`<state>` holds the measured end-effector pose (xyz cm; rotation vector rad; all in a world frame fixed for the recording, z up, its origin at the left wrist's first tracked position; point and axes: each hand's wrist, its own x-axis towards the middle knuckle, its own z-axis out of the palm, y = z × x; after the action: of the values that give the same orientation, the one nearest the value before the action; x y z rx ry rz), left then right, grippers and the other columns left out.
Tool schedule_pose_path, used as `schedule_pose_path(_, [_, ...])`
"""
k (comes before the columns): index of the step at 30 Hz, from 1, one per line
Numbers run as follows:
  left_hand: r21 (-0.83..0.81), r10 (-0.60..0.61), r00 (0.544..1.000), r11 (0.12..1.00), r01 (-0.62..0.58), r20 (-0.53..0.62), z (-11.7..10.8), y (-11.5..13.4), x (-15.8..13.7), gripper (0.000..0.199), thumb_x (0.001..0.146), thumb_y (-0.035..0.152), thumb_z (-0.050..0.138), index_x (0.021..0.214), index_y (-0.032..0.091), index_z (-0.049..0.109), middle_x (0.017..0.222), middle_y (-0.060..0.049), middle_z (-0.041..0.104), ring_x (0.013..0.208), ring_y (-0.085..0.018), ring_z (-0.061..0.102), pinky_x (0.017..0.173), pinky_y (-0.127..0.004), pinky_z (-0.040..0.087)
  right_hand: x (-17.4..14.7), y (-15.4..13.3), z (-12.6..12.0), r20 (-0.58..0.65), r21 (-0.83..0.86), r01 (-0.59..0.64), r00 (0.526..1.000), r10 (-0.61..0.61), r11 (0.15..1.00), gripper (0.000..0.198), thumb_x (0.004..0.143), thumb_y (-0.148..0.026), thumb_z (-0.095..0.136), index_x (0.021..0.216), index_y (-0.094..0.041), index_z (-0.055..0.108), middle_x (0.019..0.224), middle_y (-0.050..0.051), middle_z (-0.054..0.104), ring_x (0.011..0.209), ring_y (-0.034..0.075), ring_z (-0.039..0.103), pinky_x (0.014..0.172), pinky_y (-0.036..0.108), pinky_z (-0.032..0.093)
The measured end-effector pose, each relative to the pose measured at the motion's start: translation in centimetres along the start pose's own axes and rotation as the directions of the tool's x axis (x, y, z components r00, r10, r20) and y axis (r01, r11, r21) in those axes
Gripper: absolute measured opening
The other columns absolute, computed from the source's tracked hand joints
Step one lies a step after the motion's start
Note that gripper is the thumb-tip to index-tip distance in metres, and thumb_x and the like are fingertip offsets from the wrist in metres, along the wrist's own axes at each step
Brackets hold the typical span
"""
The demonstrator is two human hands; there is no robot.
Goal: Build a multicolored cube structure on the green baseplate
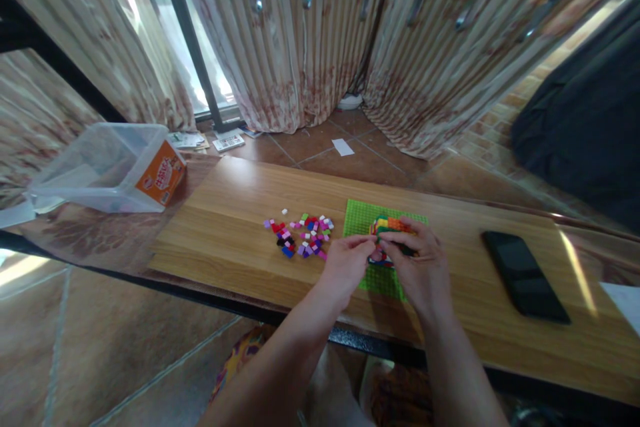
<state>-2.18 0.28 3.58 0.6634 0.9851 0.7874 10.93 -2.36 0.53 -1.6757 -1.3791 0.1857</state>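
Observation:
A green studded baseplate (357, 215) lies on the wooden board, and a small block of stacked toy bricks (393, 222) in yellow, orange, green, red and white stands on it. Over the near side of that stack, my left hand (348, 264) is closed in a pinch. My right hand (424, 265) comes in from the other side, fingers bent and tips pressed together, almost meeting the left fingertips. Whatever sits between the fingertips is too small and covered to name. Both hands hide part of the stack. Left of the baseplate, many loose bricks (311, 236) lie scattered.
A black phone (525, 276) lies on the board (225, 213) to the right, with white paper (623, 303) near the right edge. A clear plastic box (107, 197) with an orange label stands at the left. Curtains (310, 47) hang beyond the table.

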Motion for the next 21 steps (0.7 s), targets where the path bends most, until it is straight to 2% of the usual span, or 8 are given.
schedule_pose_path(4, [0.011, 0.044, 0.999, 0.999, -0.044, -0.023, 0.07, -0.4, 0.21, 0.015, 0.075, 0.017, 0.058, 0.08, 0.014, 0.072, 0.055, 0.001, 0.056, 0.05, -0.008, 0.042, 0.054, -0.023, 0.031, 0.12, 0.17, 0.05, -0.021, 0.005, 0.003, 1.0, -0.003, 1.0, 0.01, 0.077, -0.034, 0.069, 0.078, -0.026, 0.075, 0.117, 0.006, 0.064, 0.113, 0.029, 0.055, 0.1, 0.058, 0.037])
schedule_pose_path(8, [0.052, 0.075, 0.997, 0.996, -0.073, -0.037, 0.27, -0.6, 0.18, 0.018, 0.076, 0.016, 0.056, 0.08, 0.014, 0.073, 0.052, 0.001, 0.055, 0.052, -0.009, 0.044, 0.055, -0.023, 0.033, 0.24, 0.29, 0.07, -0.029, -0.002, -0.009, 1.0, 0.009, 1.0, 0.008, 0.075, -0.032, 0.07, 0.077, -0.025, 0.074, 0.116, 0.007, 0.064, 0.112, 0.03, 0.056, 0.1, 0.059, 0.038])
schedule_pose_path(17, [0.026, 0.014, 0.998, 1.0, -0.012, -0.067, 0.37, -0.31, -0.22, 0.017, 0.077, 0.015, 0.055, 0.08, 0.014, 0.072, 0.052, 0.003, 0.053, 0.043, -0.005, 0.035, 0.047, -0.02, 0.024, 0.16, -0.02, 0.34, -0.048, -0.023, -0.001, 0.999, 0.0, 1.0, 0.009, 0.075, -0.032, 0.069, 0.072, -0.024, 0.073, 0.114, 0.008, 0.065, 0.111, 0.03, 0.056, 0.1, 0.059, 0.038])
schedule_pose_path(21, [-0.105, -0.039, 0.998, 0.994, 0.034, -0.043, 0.03, -0.08, -0.15, 0.012, 0.08, 0.02, 0.059, 0.077, 0.012, 0.068, 0.055, 0.002, 0.054, 0.04, -0.002, 0.027, 0.042, -0.018, 0.017, 0.06, 0.22, 0.32, -0.041, -0.02, -0.01, 0.999, 0.009, 1.0, 0.01, 0.076, -0.033, 0.069, 0.074, -0.024, 0.074, 0.115, 0.008, 0.065, 0.112, 0.029, 0.056, 0.1, 0.056, 0.038])
